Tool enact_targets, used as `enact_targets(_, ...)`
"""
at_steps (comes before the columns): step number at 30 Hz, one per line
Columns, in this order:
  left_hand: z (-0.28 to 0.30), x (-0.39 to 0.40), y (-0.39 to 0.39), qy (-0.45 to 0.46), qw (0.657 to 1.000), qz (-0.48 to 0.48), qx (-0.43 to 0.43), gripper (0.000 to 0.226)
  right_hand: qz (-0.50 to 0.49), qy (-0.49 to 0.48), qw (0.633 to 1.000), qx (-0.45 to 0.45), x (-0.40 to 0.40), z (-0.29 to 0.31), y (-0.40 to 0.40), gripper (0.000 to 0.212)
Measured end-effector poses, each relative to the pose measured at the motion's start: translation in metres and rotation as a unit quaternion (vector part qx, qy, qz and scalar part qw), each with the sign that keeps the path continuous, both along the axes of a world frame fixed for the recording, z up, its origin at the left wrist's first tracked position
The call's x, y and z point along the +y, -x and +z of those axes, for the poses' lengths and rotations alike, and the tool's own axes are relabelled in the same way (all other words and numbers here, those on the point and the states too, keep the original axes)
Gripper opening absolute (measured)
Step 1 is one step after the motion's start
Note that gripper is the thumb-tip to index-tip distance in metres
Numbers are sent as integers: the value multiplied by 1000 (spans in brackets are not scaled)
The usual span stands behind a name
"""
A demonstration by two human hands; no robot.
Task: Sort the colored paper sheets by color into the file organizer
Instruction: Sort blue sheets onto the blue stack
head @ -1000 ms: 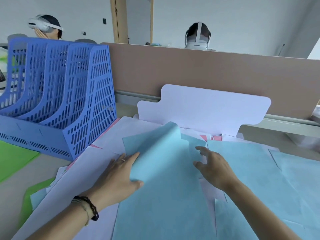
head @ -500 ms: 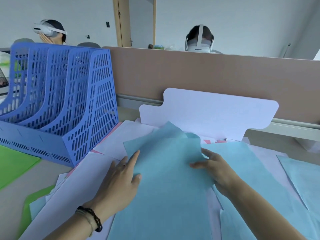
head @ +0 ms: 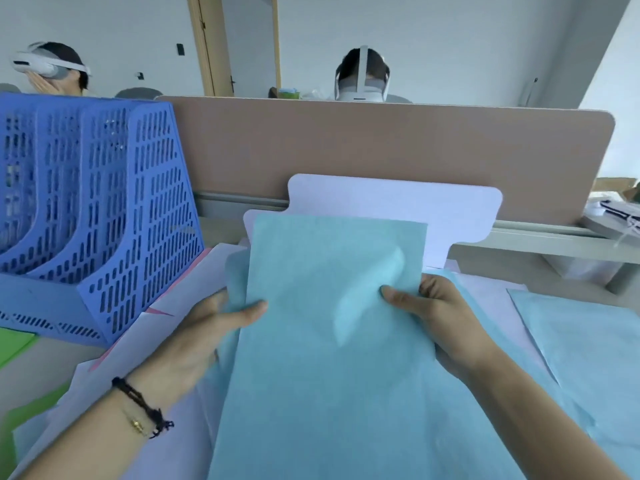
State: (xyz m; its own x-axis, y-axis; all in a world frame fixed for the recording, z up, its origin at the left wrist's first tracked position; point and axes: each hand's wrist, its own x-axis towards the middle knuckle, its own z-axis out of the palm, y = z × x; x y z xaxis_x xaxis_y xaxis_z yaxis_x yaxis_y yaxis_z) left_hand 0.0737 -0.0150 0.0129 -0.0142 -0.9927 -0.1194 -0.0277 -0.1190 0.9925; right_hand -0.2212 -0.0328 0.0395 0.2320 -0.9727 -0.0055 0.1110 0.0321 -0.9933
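Observation:
I hold a stack of light blue sheets (head: 325, 306) lifted off the desk, its far end tilted up. My left hand (head: 204, 330) grips the stack's left edge, thumb on top. My right hand (head: 436, 313) pinches the right edge, and the top sheet buckles near its thumb. The blue mesh file organizer (head: 97, 209) stands at the left with several upright slots. White sheets (head: 180, 299) and pink sheets (head: 159, 310) lie under the stack, and more light blue sheets (head: 581, 348) lie at the right. Green sheets (head: 14, 344) lie at the far left.
A white cardboard flap (head: 415, 209) stands upright behind the papers against a tan desk divider (head: 346, 143). Two people wearing headsets sit beyond the divider. A cluttered white object (head: 613, 216) lies at the right edge.
Both hands went from pressing flat on the blue sheets to gripping their edges, and the stack has risen off the desk towards me.

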Motion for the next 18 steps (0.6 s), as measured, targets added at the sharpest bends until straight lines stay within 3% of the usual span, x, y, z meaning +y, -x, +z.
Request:
enact_targets(2,9,-2,8,-23,999,-25,-19,29,-36,4,998,44,0,-2,11,40)
enact_targets(5,6,-2,21,4,996,76,-40,19,-75,25,977,199,5,-12,23,86)
enact_targets(8,-4,2,35,-17,990,133,35,20,-42,32,971,234,16,-27,32,74)
enact_targets(10,-9,7,43,-35,993,104,47,24,-7,22,971,237,21,-36,36,59)
enact_targets(12,-13,12,48,-29,998,47,8,26,9,6,976,216,28,-39,38,54)
enact_targets(14,-13,16,56,-16,999,18,-34,31,8,-13,985,173,32,-35,46,68)
enact_targets(16,-13,17,64,-26,998,6,-62,27,-21,-25,989,146,35,-29,59,60)
enact_targets(17,-15,14,67,-45,996,2,-75,21,-62,-22,982,179,33,-28,68,52)
enact_targets(18,-17,12,70,-72,994,0,-88,17,-118,-4,950,289,30,-27,81,42)
